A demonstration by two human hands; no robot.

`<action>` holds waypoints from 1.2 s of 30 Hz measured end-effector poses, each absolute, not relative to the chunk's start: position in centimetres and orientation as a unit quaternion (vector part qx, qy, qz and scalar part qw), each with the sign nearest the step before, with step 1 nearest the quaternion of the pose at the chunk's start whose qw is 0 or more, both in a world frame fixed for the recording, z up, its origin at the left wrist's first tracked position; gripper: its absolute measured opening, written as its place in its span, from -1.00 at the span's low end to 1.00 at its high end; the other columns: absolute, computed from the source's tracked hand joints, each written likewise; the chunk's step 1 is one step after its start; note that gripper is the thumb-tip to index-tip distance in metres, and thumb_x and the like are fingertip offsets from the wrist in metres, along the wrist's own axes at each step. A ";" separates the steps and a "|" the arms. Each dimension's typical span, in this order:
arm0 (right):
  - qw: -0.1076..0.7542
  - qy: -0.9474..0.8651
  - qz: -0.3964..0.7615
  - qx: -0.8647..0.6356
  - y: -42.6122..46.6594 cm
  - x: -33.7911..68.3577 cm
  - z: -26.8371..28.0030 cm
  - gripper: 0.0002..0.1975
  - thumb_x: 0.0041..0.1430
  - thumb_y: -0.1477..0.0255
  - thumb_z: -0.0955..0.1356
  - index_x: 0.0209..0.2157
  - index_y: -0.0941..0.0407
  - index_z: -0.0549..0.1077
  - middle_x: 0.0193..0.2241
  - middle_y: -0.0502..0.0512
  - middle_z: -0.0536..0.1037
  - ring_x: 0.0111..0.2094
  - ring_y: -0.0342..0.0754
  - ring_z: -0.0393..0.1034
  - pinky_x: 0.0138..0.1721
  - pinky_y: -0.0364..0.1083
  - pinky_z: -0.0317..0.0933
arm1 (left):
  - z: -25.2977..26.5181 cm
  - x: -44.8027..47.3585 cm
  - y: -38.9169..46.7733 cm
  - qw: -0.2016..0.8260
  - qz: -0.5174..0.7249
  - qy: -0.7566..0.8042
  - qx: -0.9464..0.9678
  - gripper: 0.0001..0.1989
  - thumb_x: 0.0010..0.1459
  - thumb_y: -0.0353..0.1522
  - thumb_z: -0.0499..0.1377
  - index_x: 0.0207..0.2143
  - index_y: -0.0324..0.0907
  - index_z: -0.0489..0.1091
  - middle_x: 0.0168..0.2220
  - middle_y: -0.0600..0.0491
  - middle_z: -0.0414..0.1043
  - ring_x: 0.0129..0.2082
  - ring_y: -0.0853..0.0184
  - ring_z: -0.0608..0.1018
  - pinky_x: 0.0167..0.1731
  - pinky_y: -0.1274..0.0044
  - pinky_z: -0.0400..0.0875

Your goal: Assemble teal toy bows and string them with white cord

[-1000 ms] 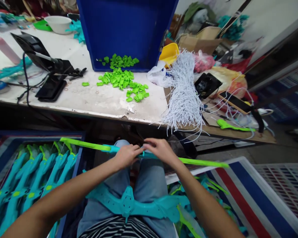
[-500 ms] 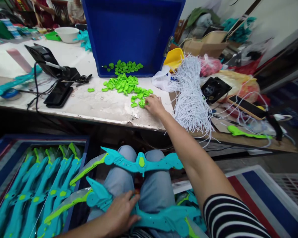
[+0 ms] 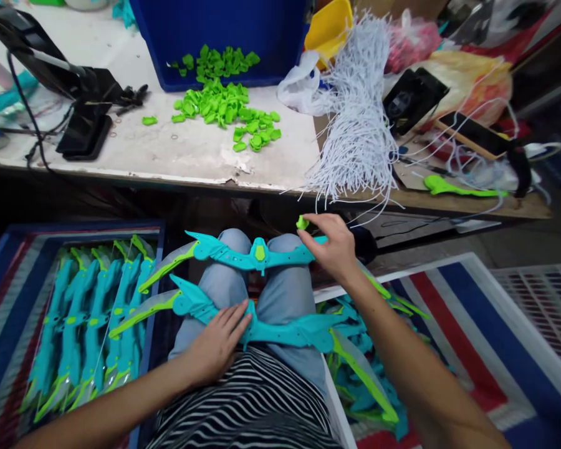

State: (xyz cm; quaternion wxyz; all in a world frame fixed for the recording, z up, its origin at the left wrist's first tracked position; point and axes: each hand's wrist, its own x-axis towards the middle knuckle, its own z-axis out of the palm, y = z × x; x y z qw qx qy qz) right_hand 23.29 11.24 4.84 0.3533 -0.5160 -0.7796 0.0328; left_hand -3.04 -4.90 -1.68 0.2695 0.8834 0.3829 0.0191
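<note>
Across my thighs lie two turquoise toy bows with lime-green limb tips. My left hand (image 3: 219, 337) is laid over the middle of the nearer toy bow (image 3: 285, 332), holding it against my lap, its fingers covering the centre. The farther toy bow (image 3: 224, 252) rests over my knees and has a green piece at its centre. Between thumb and fingertips, my right hand (image 3: 331, 246) pinches a small green plastic piece (image 3: 302, 222) above the right end of the farther bow. On the table, a loose pile of similar green pieces (image 3: 215, 103) spills out of a blue bin (image 3: 210, 31).
A blue-rimmed crate (image 3: 156, 234) at left holds several bows in a row. More bows lie in a white-rimmed crate (image 3: 472, 265) at right. White cords (image 3: 355, 125) hang over the table edge (image 3: 177, 171). A phone (image 3: 86, 137) and black stand (image 3: 42, 53) sit at left.
My right hand has come back from the pile to above the lap with one green piece in its pinch. My left hand stays on the nearer bow. The view has tilted down.
</note>
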 end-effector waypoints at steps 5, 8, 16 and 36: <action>0.365 -0.793 0.116 -0.474 4.8 22.5 4.5 -0.78 0.19 0.37 0.33 -0.12 0.07 0.47 -0.21 0.12 0.56 -0.15 0.05 0.41 -0.11 0.07 0.32 | 0.3 -2.6 -0.9 0.309 -0.058 0.388 0.866 -0.39 0.04 -0.51 0.08 0.19 -0.27 0.09 0.17 -0.26 0.21 0.04 0.08 0.41 -0.05 0.32 0.32; 0.370 -0.806 0.134 -0.443 1.3 21.9 4.3 -0.73 0.18 0.42 0.34 -0.06 0.08 0.43 -0.16 0.14 0.55 -0.10 0.04 0.40 -0.09 0.08 0.33 | 2.2 -1.5 3.5 0.414 -0.064 0.377 0.826 -0.59 0.03 -0.29 0.19 -0.05 -0.25 0.33 -0.18 -0.09 0.48 -0.20 0.15 0.51 -0.24 0.44 0.35; 0.248 -0.884 0.106 -0.383 -3.9 20.5 -0.1 -0.73 0.26 0.50 0.25 -0.02 0.17 0.42 -0.05 0.22 0.52 0.00 0.08 0.35 -0.10 0.08 0.30 | -0.7 0.0 6.5 0.706 -0.043 0.370 0.602 -0.42 0.02 0.16 0.02 -0.35 -0.21 0.28 -0.50 0.08 0.39 -0.63 0.40 0.38 -0.56 0.55 0.26; 0.219 -0.772 0.211 -0.558 -3.4 18.6 -2.5 -0.38 0.11 0.21 0.38 0.16 0.07 0.20 -0.03 0.21 0.47 -0.04 0.15 0.34 0.00 0.18 0.14 | -1.7 0.4 5.9 0.727 -0.028 0.364 0.581 -0.54 -0.15 -0.09 0.28 -0.34 -0.27 0.34 -0.52 0.13 0.32 -0.60 0.41 0.36 -0.57 0.54 0.25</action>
